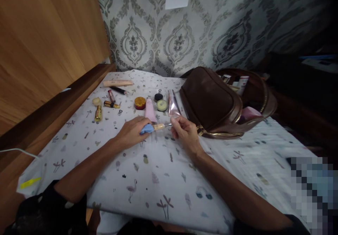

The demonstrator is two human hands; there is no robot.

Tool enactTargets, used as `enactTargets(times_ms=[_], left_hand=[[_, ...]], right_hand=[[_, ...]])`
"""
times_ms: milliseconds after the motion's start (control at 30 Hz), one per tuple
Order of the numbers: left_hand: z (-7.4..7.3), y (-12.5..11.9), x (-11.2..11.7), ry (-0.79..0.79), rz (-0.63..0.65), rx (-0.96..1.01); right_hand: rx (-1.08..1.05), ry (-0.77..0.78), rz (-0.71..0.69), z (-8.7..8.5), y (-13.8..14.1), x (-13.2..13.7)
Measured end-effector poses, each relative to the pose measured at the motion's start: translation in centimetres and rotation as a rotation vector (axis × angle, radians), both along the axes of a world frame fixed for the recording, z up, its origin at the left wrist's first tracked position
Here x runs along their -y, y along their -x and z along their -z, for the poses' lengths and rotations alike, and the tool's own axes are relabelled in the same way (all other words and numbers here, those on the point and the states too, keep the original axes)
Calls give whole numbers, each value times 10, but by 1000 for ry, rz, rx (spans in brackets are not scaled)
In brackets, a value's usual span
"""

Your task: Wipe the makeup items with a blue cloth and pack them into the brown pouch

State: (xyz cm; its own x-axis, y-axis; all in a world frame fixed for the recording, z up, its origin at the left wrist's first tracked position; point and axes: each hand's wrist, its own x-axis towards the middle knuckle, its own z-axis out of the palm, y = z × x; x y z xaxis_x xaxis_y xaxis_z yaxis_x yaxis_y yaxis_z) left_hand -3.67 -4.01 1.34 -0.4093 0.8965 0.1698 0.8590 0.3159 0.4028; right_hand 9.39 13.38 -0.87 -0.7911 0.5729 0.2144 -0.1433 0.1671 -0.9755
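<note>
My left hand (132, 132) is closed around a blue cloth (146, 129) that wraps one end of a small beige tube (159, 126). My right hand (185, 131) pinches the other, thin silvery end of that tube. Both hands rest on a white patterned sheet (163, 171). Just behind them lie a pink tube (150, 111) and a shiny rose-coloured tube (173, 104). An open brown bag (211, 101) with gold zips sits to the right of my right hand, with cosmetics inside.
Several cosmetics lie behind the hands: a gold-lidded jar (140, 102), a black pot (158, 96), a green pot (162, 105), a gold bottle (98, 113), a lipstick (111, 104), a long beige tube (118, 83). A wooden headboard (47, 44) rises at left.
</note>
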Motion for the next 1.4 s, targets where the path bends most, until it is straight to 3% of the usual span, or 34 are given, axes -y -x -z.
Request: enactTargets(times_ms=[333, 500, 700, 900, 1133, 1400], left_hand=[[-1, 0, -1, -63, -5, 104], [1, 2, -2, -84, -2, 118], [4, 2, -2, -125, 19, 96], [1, 2, -2, -114, -2, 146], [1, 0, -3, -82, 9, 110], [2, 1, -3, -111, 0, 132]], right_hand=[[18, 74, -34, -3, -3, -3], [-19, 37, -69, -3, -1, -3], [96, -29, 10, -1, -2, -7], [-37, 36, -47, -5, -2, -4], [76, -36, 4, -5, -3, -6], [-54, 7, -83, -4, -1, -5]])
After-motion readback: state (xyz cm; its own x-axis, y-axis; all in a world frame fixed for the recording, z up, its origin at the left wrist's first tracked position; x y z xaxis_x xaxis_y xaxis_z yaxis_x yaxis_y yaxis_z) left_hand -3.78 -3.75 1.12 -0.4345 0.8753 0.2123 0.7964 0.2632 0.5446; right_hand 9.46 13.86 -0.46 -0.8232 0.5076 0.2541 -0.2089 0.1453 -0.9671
